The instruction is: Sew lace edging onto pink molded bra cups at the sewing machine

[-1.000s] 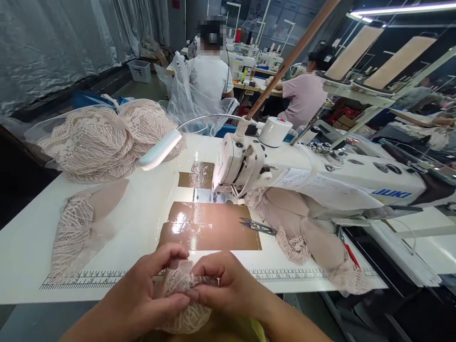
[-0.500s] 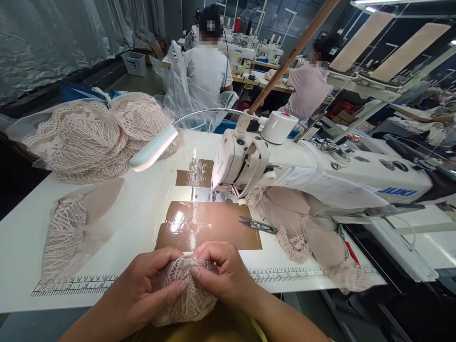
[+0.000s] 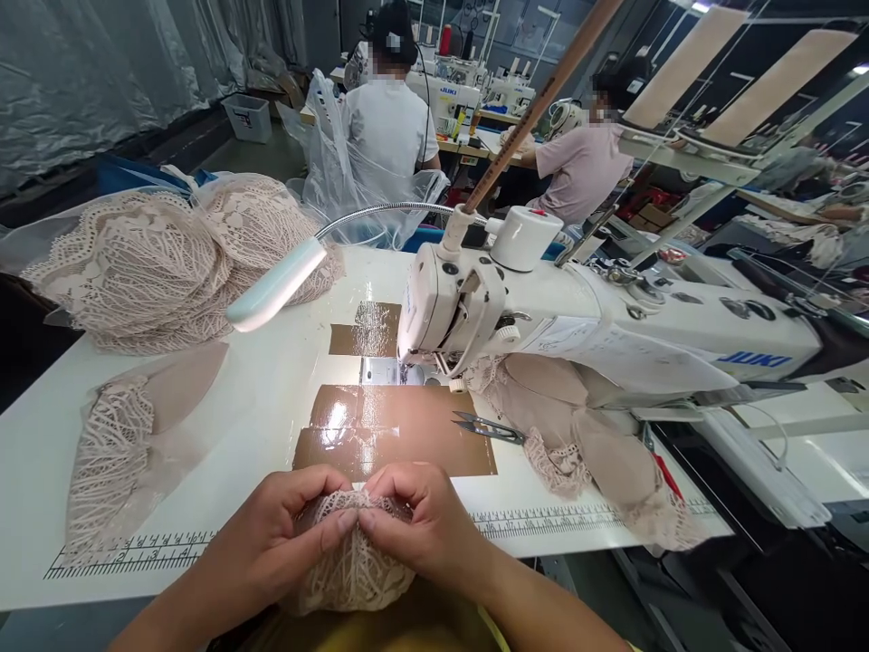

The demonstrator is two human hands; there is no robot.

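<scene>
A beige lace piece [image 3: 357,580] is bunched between my two hands at the table's front edge. My left hand [image 3: 289,525] pinches its upper edge from the left. From the right, my right hand [image 3: 417,516] pinches the same edge, the thumb tips close together at the middle. The fingers behind the lace are partly hidden. Beyond my hands lies brown tape [image 3: 407,430] stuck to the white table [image 3: 264,389]. Thread snips [image 3: 489,427] rest on the tape's right side. Behind it stands a white sewing machine [image 3: 543,299].
A heap of lace pieces [image 3: 149,263] sits at the back left, with a single lace piece [image 3: 112,453] in front of it. More lace pieces [image 3: 584,435] lie right of the needle. A lamp [image 3: 278,285] overhangs the table. Two people [image 3: 386,131] sit at machines beyond.
My thumbs have drawn together at the middle of the lace edge, and the lace is gathered between them. The view has shifted slightly.
</scene>
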